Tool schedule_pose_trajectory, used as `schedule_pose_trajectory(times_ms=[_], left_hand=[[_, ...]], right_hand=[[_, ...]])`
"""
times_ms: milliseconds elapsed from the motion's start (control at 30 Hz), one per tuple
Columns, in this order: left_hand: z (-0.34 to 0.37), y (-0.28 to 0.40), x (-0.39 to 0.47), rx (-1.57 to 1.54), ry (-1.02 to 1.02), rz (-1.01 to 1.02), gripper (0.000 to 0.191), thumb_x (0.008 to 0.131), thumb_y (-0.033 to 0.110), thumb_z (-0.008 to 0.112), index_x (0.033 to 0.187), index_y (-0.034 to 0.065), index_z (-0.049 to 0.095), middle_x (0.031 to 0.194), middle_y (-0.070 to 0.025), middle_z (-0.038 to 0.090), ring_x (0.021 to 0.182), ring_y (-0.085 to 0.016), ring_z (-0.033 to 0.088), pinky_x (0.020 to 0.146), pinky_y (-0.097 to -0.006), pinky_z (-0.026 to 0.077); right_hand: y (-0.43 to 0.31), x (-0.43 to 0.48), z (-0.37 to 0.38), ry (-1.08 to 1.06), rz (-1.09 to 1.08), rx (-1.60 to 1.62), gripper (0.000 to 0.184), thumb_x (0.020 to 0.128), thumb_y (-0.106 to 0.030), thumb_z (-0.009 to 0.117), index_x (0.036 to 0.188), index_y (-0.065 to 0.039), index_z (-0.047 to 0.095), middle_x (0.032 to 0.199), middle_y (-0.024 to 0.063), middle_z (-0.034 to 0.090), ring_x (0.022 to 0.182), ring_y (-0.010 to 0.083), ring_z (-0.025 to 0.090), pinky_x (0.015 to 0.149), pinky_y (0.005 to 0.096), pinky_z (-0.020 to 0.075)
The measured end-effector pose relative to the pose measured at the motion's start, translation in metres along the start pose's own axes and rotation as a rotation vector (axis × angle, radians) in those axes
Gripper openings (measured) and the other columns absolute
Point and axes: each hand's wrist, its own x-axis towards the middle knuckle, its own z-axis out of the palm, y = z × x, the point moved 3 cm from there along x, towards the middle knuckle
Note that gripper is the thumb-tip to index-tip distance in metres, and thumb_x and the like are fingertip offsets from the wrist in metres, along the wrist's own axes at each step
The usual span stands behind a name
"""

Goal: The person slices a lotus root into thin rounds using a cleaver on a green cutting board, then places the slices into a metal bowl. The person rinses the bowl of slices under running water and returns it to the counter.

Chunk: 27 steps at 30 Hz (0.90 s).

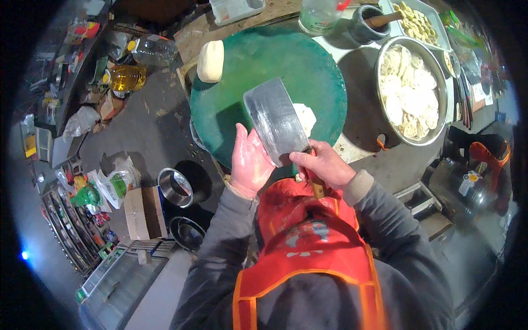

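Note:
My right hand [324, 165] grips the wooden handle of a broad cleaver [278, 119], its blade raised over a round green cutting board [247, 53]. Beside the blade's lower left edge is my left hand [252, 163], palm up with the fingers partly hidden behind the blade; it appears to hold nothing. Pale slices [305, 119] lie on the board, partly covered by the blade. A peeled, pale piece of root vegetable [210, 62] rests at the board's upper left edge. To the right, a round metal basin [442, 111] holds many pale slices with holes, which look like lotus root.
Behind the board stand a white tray [237, 17], a clear plastic container [317, 20] and a stone mortar [363, 35] with a wooden pestle [383, 20]. Oil bottles [128, 77], metal bowls [175, 187] and a cardboard box [137, 214] are at the left.

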Motion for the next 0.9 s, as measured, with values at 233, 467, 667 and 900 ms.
schedule_pose_trajectory(times_ms=[233,467,667,900], left_hand=[[-0.025,-0.002,0.009,0.236,0.181,0.088,0.056,0.122,0.049,0.045,0.149,0.0018,0.060,0.146,-0.0165,0.069,0.132,-0.031,0.068,0.116,-0.0480,0.055],[-0.029,-0.009,0.046,1.607,0.142,0.677,0.049,0.115,0.025,0.061,0.155,-0.0031,0.057,0.152,-0.0215,0.064,0.140,-0.040,0.062,0.121,-0.0507,0.049],[-0.033,-0.043,0.066,2.081,-0.096,0.874,0.070,0.098,0.038,0.079,0.158,0.0072,0.061,0.163,-0.0222,0.052,0.151,-0.046,0.047,0.132,-0.0621,0.032],[-0.031,-0.048,0.065,2.092,-0.043,0.938,0.068,0.092,0.032,0.083,0.152,0.0056,0.065,0.161,-0.0235,0.053,0.147,-0.047,0.049,0.127,-0.0613,0.038]], right_hand=[[0.039,-0.019,-0.042,0.278,-0.171,0.086,0.031,0.108,-0.026,0.077,0.124,-0.001,0.070,0.086,0.0027,0.072,0.070,0.0101,0.067,0.066,0.0294,0.0566],[0.117,-0.048,-0.084,0.536,-0.039,0.007,0.029,0.106,-0.025,0.075,0.122,-0.001,0.070,0.083,0.0039,0.072,0.072,0.0123,0.068,0.064,0.0314,0.0547],[0.156,-0.023,-0.049,0.495,-0.151,-0.030,0.023,0.107,-0.019,0.073,0.122,-0.002,0.072,0.087,0.0021,0.070,0.072,0.0104,0.066,0.065,0.0304,0.0567],[0.155,0.002,-0.005,0.426,-0.121,-0.229,0.040,0.100,-0.025,0.080,0.130,0.001,0.074,0.108,0.0185,0.083,0.093,0.0259,0.079,0.087,0.0414,0.0631]])
